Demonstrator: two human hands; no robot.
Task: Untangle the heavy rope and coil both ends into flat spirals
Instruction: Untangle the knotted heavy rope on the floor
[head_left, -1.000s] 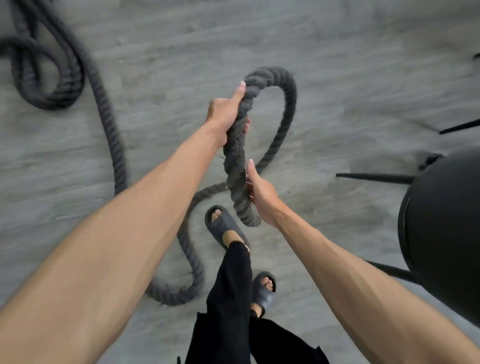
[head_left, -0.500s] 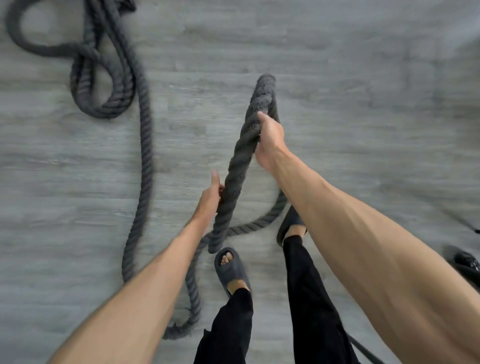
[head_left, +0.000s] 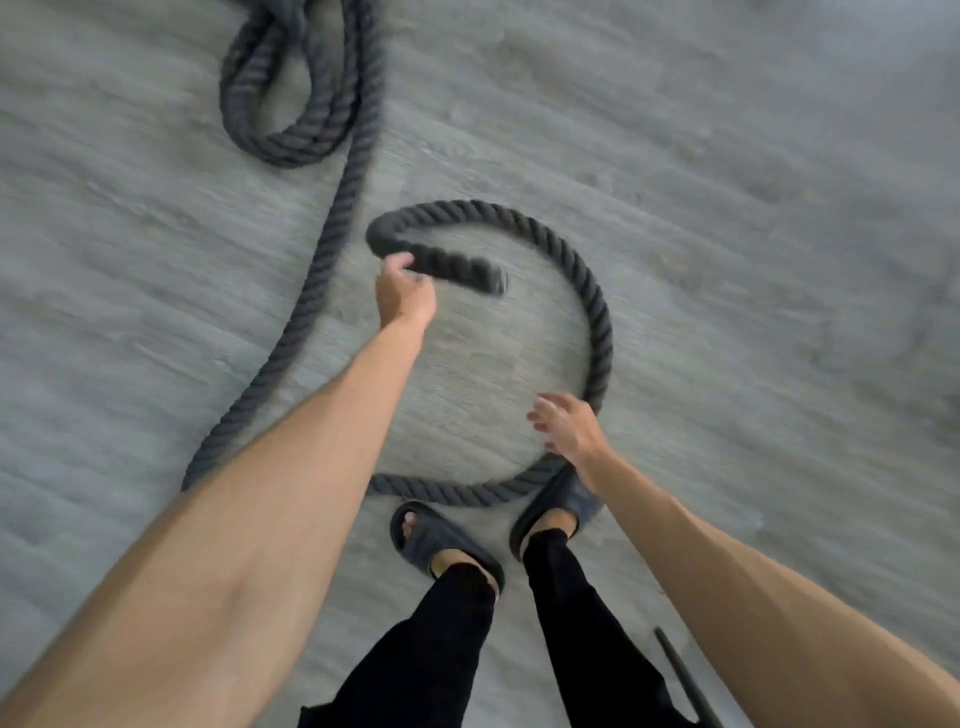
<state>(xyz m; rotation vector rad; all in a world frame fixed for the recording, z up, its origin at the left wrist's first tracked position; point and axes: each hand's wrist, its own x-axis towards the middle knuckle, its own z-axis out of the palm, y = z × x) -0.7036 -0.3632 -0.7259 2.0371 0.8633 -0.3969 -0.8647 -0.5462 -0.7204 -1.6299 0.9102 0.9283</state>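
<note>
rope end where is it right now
In the head view, the rope end lies on the floor near centre, just right of the left hand, inside the rope's open loop.

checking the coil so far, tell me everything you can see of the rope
The rope is thick, dark grey, of twisted strands, and lies on the floor. Its blunt end curls inward to begin a loose ring, not yet a tight spiral. The left hand curls its fingers round it near that end; the open right hand is by the ring's near side. It runs past the sandals, then up to a tangled bundle of loops at top left.
</note>
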